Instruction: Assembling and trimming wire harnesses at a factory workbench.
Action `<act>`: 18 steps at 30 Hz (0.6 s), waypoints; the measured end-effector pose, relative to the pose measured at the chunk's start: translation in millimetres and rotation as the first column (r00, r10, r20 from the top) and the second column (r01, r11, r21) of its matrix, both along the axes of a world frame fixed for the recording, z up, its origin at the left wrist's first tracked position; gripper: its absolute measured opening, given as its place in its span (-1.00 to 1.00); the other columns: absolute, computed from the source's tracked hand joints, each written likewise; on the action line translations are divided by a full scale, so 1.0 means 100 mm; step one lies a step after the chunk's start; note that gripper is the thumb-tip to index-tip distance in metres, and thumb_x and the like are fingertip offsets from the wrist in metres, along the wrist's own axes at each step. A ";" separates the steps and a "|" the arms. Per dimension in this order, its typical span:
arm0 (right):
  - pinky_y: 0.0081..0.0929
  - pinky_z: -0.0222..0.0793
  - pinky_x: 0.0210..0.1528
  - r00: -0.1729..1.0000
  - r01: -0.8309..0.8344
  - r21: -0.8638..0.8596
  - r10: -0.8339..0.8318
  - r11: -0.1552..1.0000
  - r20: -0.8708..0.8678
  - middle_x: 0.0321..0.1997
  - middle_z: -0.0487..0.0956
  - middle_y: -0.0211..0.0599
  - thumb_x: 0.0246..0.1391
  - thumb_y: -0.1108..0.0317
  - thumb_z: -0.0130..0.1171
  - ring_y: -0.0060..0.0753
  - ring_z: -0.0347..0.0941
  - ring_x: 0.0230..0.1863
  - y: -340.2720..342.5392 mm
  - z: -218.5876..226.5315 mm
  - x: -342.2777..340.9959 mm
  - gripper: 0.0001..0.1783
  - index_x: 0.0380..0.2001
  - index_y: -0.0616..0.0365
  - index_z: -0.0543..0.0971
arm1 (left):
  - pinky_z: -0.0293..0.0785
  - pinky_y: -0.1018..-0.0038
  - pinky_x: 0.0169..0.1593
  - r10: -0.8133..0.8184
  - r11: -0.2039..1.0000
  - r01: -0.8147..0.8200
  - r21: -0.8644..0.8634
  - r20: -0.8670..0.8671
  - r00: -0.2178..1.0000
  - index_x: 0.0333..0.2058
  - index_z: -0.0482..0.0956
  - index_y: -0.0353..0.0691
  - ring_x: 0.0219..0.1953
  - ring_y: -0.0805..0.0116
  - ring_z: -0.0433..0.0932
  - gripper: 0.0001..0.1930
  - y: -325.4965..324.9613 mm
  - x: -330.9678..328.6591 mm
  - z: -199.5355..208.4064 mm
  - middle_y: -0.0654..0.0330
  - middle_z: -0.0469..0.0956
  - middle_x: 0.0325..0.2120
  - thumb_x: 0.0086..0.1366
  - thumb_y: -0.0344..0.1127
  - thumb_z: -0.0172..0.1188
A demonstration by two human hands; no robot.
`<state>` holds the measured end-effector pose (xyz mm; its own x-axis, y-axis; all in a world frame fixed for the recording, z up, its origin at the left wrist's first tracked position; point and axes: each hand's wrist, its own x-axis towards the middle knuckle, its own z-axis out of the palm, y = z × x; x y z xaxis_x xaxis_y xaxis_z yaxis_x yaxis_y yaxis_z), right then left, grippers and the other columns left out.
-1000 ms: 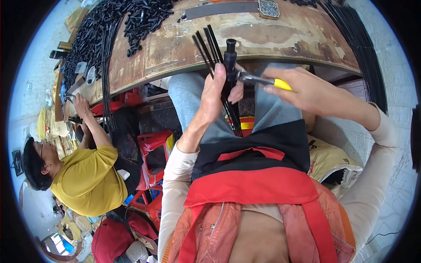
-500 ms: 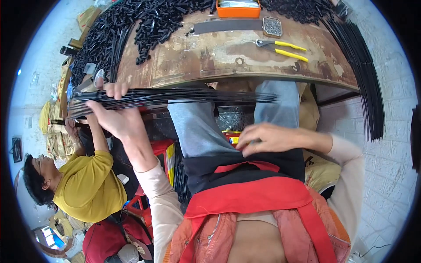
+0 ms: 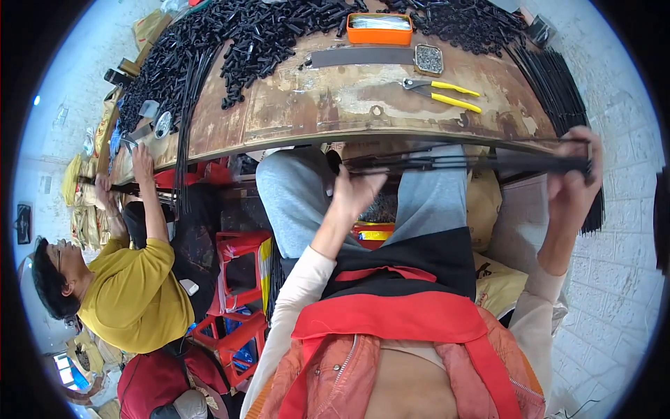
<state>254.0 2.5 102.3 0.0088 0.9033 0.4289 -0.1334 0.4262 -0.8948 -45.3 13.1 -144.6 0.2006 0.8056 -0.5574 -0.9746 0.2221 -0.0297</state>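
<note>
A bundle of thin black rods (image 3: 447,162), smeared by motion, lies sideways above my knees along the table's front edge. At its right end, my right hand (image 3: 574,167) is closed around the rods. My left hand (image 3: 357,192) is just below the bundle's left end, thumb and fingers apart. Whether its fingertips touch the rods is hard to make out. On the table, cutting pliers with yellow handles (image 3: 457,88) lie beyond the bundle.
The worn wooden table (image 3: 300,105) holds heaped short black tubes (image 3: 258,49), an orange box (image 3: 380,35), a tin of small metal bits (image 3: 428,60) and a dark flat strip (image 3: 361,57). More rods (image 3: 187,119) overhang its left edge. A co-worker (image 3: 132,293) sits left beside red stools (image 3: 241,272).
The rod bundle has moved from the left over to the right. My right hand has risen from my lap and closed on its right end; my left hand has moved right and opened.
</note>
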 end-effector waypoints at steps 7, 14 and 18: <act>-0.74 0.34 -0.40 0.828 -0.434 -0.425 0.538 0.794 0.159 -0.32 0.45 -0.54 -0.08 0.52 0.39 -0.74 0.42 -0.36 -0.11 -0.94 -1.13 -0.52 -0.02 0.13 0.54 | 0.41 0.54 -0.16 0.022 0.861 0.432 0.269 -0.867 0.497 -0.22 0.51 -0.26 -0.32 0.48 0.47 -0.72 -0.53 0.10 0.69 0.25 0.53 -0.39 0.47 -0.17 -0.08; -0.66 0.41 -0.18 0.830 -0.494 -0.459 0.558 0.739 0.007 -0.23 0.56 -0.47 0.00 0.53 0.33 -0.71 0.46 -0.22 0.17 -0.95 -1.25 -0.65 -0.09 0.21 0.55 | 0.40 0.53 0.07 0.217 0.802 0.471 0.369 -0.913 0.345 0.10 0.47 -0.35 -0.05 0.48 0.49 -0.65 -0.55 0.05 1.40 0.19 0.54 -0.06 0.38 -0.38 0.11; -0.63 0.37 -0.11 0.846 -0.528 -0.371 0.514 0.764 -0.145 -0.27 0.54 -0.48 0.00 0.53 0.33 -0.67 0.44 -0.20 0.23 -0.95 -1.28 -0.71 -0.16 0.22 0.55 | 0.47 0.61 -0.05 0.293 0.811 0.438 0.388 -0.917 0.271 -0.05 0.60 -0.36 -0.16 0.53 0.54 -0.68 -0.52 0.03 1.38 0.19 0.58 -0.15 0.20 -0.49 0.32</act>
